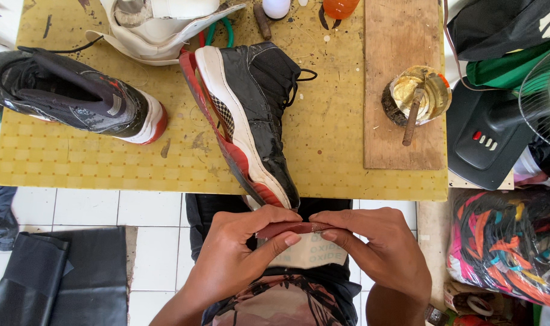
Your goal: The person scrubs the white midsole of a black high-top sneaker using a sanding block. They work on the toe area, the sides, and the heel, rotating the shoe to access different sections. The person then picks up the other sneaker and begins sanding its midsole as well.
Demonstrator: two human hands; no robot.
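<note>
My left hand (pixel 239 253) and my right hand (pixel 374 247) together pinch a folded sheet of sandpaper (pixel 308 244), reddish-brown on the top edge and pale on the back, held over my lap. Just above the hands a black high-top sneaker (pixel 257 115) lies on its side on the yellow work table (pixel 323 163), its white and red sole peeling away and its toe hanging over the near edge. A second black sneaker (pixel 76 99) lies at the left of the table.
A white shoe upper (pixel 160 27) sits at the back. A tin of glue (pixel 418 95) with a brush stands on a wooden board (pixel 402 145). A fan (pixel 498 127) and a bag of colourful cords (pixel 504 241) are at the right, dark material (pixel 63 274) on the tiled floor.
</note>
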